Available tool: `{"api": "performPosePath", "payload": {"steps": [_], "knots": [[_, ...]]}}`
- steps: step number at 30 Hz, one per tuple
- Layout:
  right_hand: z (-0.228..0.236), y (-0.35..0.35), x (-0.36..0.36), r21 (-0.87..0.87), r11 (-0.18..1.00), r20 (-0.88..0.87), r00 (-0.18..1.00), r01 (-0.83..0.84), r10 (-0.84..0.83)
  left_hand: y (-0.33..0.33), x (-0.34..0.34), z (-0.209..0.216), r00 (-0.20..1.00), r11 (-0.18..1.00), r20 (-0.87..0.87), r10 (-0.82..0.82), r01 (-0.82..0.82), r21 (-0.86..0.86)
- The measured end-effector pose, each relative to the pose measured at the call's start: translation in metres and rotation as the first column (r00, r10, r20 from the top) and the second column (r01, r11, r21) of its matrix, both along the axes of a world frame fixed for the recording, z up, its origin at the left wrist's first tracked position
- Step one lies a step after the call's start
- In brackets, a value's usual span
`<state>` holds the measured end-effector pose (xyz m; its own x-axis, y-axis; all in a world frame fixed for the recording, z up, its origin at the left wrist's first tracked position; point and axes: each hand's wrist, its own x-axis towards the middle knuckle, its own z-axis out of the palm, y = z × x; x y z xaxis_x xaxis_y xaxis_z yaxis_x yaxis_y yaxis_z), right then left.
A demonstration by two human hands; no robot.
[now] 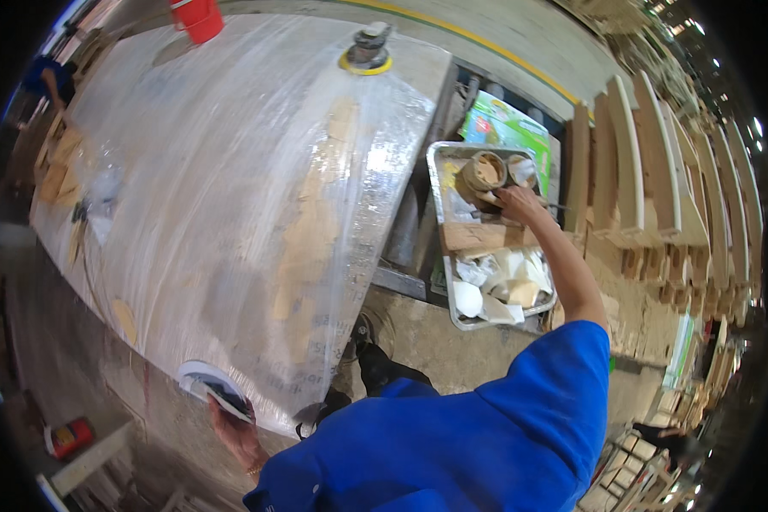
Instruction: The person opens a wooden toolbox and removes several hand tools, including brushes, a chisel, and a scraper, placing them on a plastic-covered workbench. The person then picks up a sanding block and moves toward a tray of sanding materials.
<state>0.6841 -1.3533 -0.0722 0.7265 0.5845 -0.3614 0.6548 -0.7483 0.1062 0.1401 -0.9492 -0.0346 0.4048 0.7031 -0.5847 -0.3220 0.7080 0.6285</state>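
Note:
At the near left corner of the plastic-covered table, my left hand is closed on a thin flat piece with a pale edge. Its exact kind I cannot make out. A white, round-edged thing lies just beyond it on the corner. My right hand reaches into a metal tray on the right, fingers bent and closed beside an open tin of tan paste. What those fingers hold is hidden. A second, whitish container stands right of the tin, and a wooden strip crosses the tray below.
Crumpled white scraps fill the tray's near half. A green package lies behind it. An orbital sander and a red bucket stand on the table's far side. Curved wooden parts are stacked at right. Another person is far left.

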Motion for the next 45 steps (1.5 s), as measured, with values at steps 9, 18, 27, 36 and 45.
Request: {"api": "performPosePath", "payload": {"steps": [9, 18, 27, 36, 45], "knots": [[0.011, -0.001, -0.014, 0.019, 0.999, -0.008, 0.999, 0.037, -0.037, 0.006, -0.006, 0.007, 0.991, 0.989, 0.068, 0.112, -0.105, -0.103], [0.009, 0.008, -0.01, -0.081, 0.996, 0.008, 1.0, 0.023, -0.023, 0.006, -0.062, -0.014, 0.983, 0.993, -0.143, 0.117, -0.117, 0.012], [0.108, 0.054, -0.024, 0.39, 0.821, -0.423, 0.873, 0.417, -0.242, 0.008, -0.11, -0.011, 0.933, 0.932, -0.025, 0.359, -0.36, -0.03], [0.118, 0.11, -0.081, 0.091, 0.979, 0.123, 0.974, 0.18, -0.19, 0.015, -0.236, -0.028, 0.863, 0.868, -0.096, 0.497, -0.496, 0.034], [0.056, 0.044, -0.063, -0.169, 0.984, 0.24, 0.971, 0.059, -0.017, 0.019, -0.312, -0.011, 0.809, 0.819, -0.127, 0.574, -0.564, 0.106]]}}
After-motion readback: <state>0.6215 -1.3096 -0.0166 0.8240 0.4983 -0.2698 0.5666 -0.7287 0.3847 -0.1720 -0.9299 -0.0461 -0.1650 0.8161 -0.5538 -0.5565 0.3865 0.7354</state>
